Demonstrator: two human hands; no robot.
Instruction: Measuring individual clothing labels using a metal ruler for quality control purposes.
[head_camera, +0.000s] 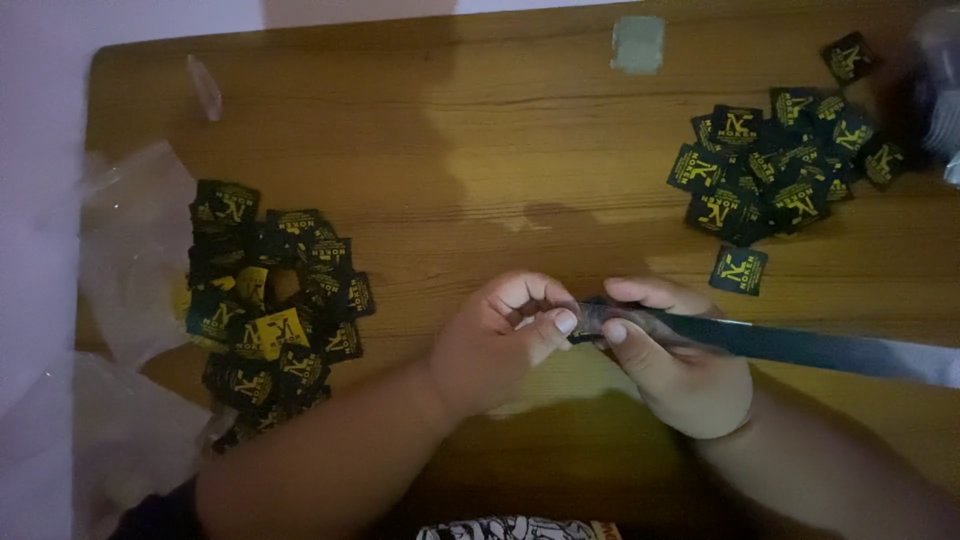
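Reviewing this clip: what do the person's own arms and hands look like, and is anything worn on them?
Both forearms are bare up to the frame edge: no sleeves, watch, bracelets or gloves show. The left hand and right hand carry no visible rings, and the thumbnails look short and unpainted. The dim light hides finer detail. At the bottom edge a strip of white clothing with a dark drawn pattern shows.

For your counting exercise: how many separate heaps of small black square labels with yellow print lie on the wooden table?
2: one heap of black-and-yellow labels at left, another heap upper right; a few strays lie beside it.

Both hands (590, 345) pinching dark strip (800, 345), 2 label piles (275, 300) on wooden table (450, 150)
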